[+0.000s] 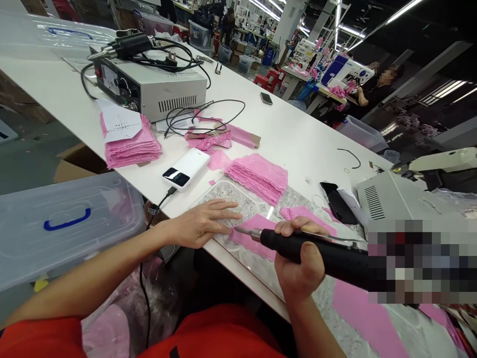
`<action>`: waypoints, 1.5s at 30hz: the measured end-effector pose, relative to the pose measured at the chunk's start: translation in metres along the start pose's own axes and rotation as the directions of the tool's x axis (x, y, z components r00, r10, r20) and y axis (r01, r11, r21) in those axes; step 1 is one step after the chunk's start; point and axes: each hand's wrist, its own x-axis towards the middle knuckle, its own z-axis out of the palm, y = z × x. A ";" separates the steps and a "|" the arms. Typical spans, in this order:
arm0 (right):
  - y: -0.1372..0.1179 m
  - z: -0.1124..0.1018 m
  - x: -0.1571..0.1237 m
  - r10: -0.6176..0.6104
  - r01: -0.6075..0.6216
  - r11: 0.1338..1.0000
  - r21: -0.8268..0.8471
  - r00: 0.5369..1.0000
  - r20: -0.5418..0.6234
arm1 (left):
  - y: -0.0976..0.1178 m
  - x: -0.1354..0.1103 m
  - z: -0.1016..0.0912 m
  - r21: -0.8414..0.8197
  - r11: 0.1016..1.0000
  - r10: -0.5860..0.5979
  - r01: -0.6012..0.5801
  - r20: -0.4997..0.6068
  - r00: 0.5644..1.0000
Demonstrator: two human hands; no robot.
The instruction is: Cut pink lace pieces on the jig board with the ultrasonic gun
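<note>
My right hand (300, 256) is wrapped round a thick black handheld tool (279, 240) with a tapered metal tip. The tip points left and meets the left edge of a pink fabric piece (257, 233), which lies on a grey marbled mat (238, 195). Beside the tip, my left hand (204, 222) lies flat with its fingers stretched out, fingertips at the fabric's edge. Just behind sits a stack of pink lace pieces (258, 175). Another pink strip (303, 216) lies partly behind my right hand.
A grey control box (171, 92) with a similar black tool (132, 45) on top stands at the back left. Near it are a pink fabric stack (132, 144), a white power bank (186, 169) and a looped cable (208, 130). Another grey box (387, 199) stands right. A person works beyond.
</note>
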 end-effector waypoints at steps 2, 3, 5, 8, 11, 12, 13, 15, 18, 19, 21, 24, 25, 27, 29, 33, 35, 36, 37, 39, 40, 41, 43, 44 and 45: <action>0.002 0.001 0.001 0.003 -0.003 1.000 0.002 1.000 0.007 | 0.000 0.000 0.000 0.012 1.000 -0.004 0.004 0.014 1.000; 0.003 0.002 0.001 0.006 -0.006 1.000 0.003 1.000 0.012 | 0.000 0.000 0.001 0.016 1.000 -0.008 0.008 0.023 1.000; 0.004 0.002 0.000 0.010 -0.010 1.000 0.009 1.000 0.023 | 0.000 0.000 0.002 0.019 1.000 -0.015 0.014 0.039 0.999; 0.004 0.003 0.000 0.010 -0.010 1.000 0.010 0.999 0.031 | 0.000 0.000 0.003 0.019 1.000 -0.021 0.020 0.050 0.999; 0.004 0.003 -0.001 0.009 -0.009 1.000 -0.007 1.000 0.029 | -0.001 0.000 0.004 0.021 1.000 -0.023 0.022 0.043 0.999; 0.004 0.004 -0.001 0.009 -0.009 1.000 -0.013 1.000 0.029 | -0.001 0.000 0.004 0.024 1.000 -0.021 0.020 0.039 0.999; 0.005 0.004 -0.001 0.011 -0.011 1.000 -0.018 1.000 0.028 | -0.001 0.000 0.005 0.028 0.999 -0.018 0.017 0.037 0.999; 0.005 0.005 -0.002 0.014 -0.014 1.000 -0.018 1.000 0.028 | -0.001 0.000 0.005 0.039 0.999 -0.008 0.006 0.033 0.999; 0.003 0.004 0.000 0.020 -0.020 1.000 0.001 1.000 0.022 | -0.001 0.000 0.004 0.061 0.998 0.003 -0.005 0.036 0.999; 0.002 0.002 0.002 0.019 -0.019 1.000 0.005 1.000 0.011 | -0.001 0.000 0.004 0.069 0.998 0.005 -0.007 0.039 0.999; -0.001 -0.005 0.010 0.002 -0.003 1.000 -0.004 0.999 -0.036 | -0.001 -0.001 0.003 0.081 0.997 0.008 -0.011 0.047 0.999; -0.003 -0.019 0.025 -0.042 0.037 0.999 -0.039 0.989 -0.145 | -0.002 -0.001 0.002 0.088 0.996 0.022 -0.028 0.072 0.997; -0.003 -0.024 0.030 -0.052 0.043 0.998 -0.049 0.982 -0.181 | -0.001 0.000 0.001 0.086 0.996 0.028 -0.035 0.081 0.996; 0.000 -0.032 0.037 -0.054 0.040 0.997 -0.061 0.968 -0.245 | -0.001 0.001 0.000 0.083 0.995 0.041 -0.049 0.095 0.995; 0.005 -0.035 0.040 -0.035 0.018 0.998 -0.062 0.956 -0.292 | 0.000 0.003 -0.001 0.082 0.995 0.050 -0.058 0.102 0.994; 0.013 -0.034 0.042 0.001 -0.018 0.999 -0.051 0.948 -0.320 | 0.001 0.004 -0.001 0.079 0.995 0.058 -0.066 0.107 0.993; 0.014 -0.032 0.042 -0.001 -0.017 0.998 -0.053 0.946 -0.323 | 0.001 0.003 -0.001 0.077 0.995 0.055 -0.064 0.112 0.992; 0.014 -0.031 0.042 -0.004 -0.015 0.998 -0.056 0.945 -0.326 | 0.001 0.003 -0.001 0.075 0.995 0.052 -0.061 0.114 0.992; 0.014 -0.030 0.042 -0.007 -0.013 0.998 -0.060 0.945 -0.327 | 0.001 0.003 -0.001 0.072 0.996 0.049 -0.057 0.114 0.992; 0.014 -0.029 0.043 -0.012 -0.010 0.998 -0.068 0.947 -0.322 | 0.001 0.003 -0.001 0.066 0.996 0.049 -0.057 0.110 0.993; 0.015 -0.029 0.043 -0.017 -0.007 0.997 -0.074 0.948 -0.317 | 0.001 0.003 -0.001 0.063 0.996 0.052 -0.059 0.107 0.993; 0.015 -0.029 0.043 -0.022 -0.003 0.997 -0.078 0.951 -0.309 | 0.002 0.003 -0.001 0.062 0.996 0.055 -0.061 0.104 0.993; 0.016 -0.028 0.042 -0.028 0.006 0.997 -0.079 0.957 -0.289 | 0.002 0.003 -0.002 0.062 0.996 0.057 -0.064 0.102 0.993; 0.016 -0.028 0.042 -0.029 0.008 0.997 -0.076 0.960 -0.278 | 0.002 0.003 -0.002 0.062 0.996 0.057 -0.063 0.099 0.993; 0.016 -0.027 0.042 -0.027 0.007 0.997 -0.072 0.963 -0.267 | 0.002 0.003 -0.002 0.062 0.996 0.056 -0.062 0.096 0.994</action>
